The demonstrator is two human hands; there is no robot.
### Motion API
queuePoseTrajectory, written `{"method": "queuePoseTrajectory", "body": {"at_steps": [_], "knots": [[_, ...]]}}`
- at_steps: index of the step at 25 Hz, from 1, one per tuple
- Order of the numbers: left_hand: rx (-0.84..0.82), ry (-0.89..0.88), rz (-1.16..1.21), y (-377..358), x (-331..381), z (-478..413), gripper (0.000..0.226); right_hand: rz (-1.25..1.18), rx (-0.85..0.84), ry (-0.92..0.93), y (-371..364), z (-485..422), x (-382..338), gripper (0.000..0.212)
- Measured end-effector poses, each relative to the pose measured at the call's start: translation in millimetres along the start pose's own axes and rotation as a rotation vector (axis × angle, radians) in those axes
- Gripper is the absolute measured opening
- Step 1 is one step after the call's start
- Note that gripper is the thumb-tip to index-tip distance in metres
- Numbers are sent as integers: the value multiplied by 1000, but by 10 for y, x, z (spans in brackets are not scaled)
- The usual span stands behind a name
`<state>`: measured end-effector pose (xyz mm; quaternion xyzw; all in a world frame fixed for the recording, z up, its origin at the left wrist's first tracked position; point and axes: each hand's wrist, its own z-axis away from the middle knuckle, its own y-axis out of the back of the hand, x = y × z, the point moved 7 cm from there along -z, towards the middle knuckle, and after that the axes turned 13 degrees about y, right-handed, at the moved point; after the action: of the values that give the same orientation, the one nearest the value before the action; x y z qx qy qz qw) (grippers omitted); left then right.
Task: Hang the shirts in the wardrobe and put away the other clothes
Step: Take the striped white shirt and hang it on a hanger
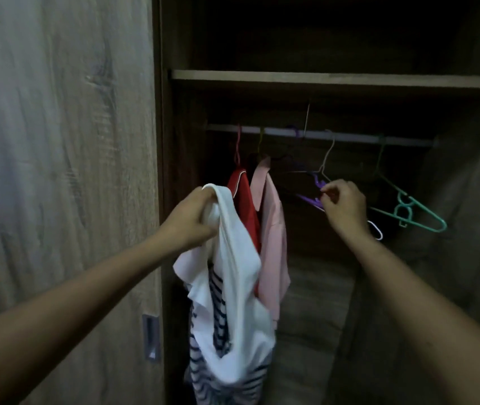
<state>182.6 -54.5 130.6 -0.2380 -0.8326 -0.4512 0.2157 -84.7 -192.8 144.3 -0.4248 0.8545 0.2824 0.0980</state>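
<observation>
My left hand (194, 220) grips the top of a white shirt with dark stripes (232, 317), which hangs down in front of the open wardrobe. My right hand (342, 207) pinches a purple hanger (310, 198) that hangs from the rail (349, 138). On the rail's left part hang a red shirt (244, 206) and a pink shirt (273, 229), both on hangers. Right of my right hand an empty green hanger (408, 211) dangles from the rail.
A wooden wardrobe door (57, 171) with a recessed handle (151, 337) stands at the left. A shelf (320, 78) runs above the rail. Another pale hanger (325, 159) hangs beside the purple one. The wardrobe floor (311, 317) is dim.
</observation>
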Motion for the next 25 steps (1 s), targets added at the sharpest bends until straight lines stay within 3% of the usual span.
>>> {"method": "queuePoseTrajectory", "body": {"at_steps": [4, 9, 15, 18, 22, 25], "knots": [[24, 87, -12, 105, -53, -235, 39, 184, -93, -10, -239, -331, 80, 39], [20, 195, 20, 216, -170, -297, 42, 314, -145, -175, -463, -557, 307, 42], [-47, 287, 85, 225, -303, -210, 47, -13, -242, -296, -911, -671, 279, 25], [-58, 325, 104, 190, -340, -172, 47, -77, -143, -300, -909, -661, 177, 25], [-89, 402, 152, 122, -349, -145, 48, -286, 20, -137, -869, -212, 169, 19], [-128, 427, 160, 34, -304, -125, 49, -388, 20, -175, -1010, 413, 478, 21]]}}
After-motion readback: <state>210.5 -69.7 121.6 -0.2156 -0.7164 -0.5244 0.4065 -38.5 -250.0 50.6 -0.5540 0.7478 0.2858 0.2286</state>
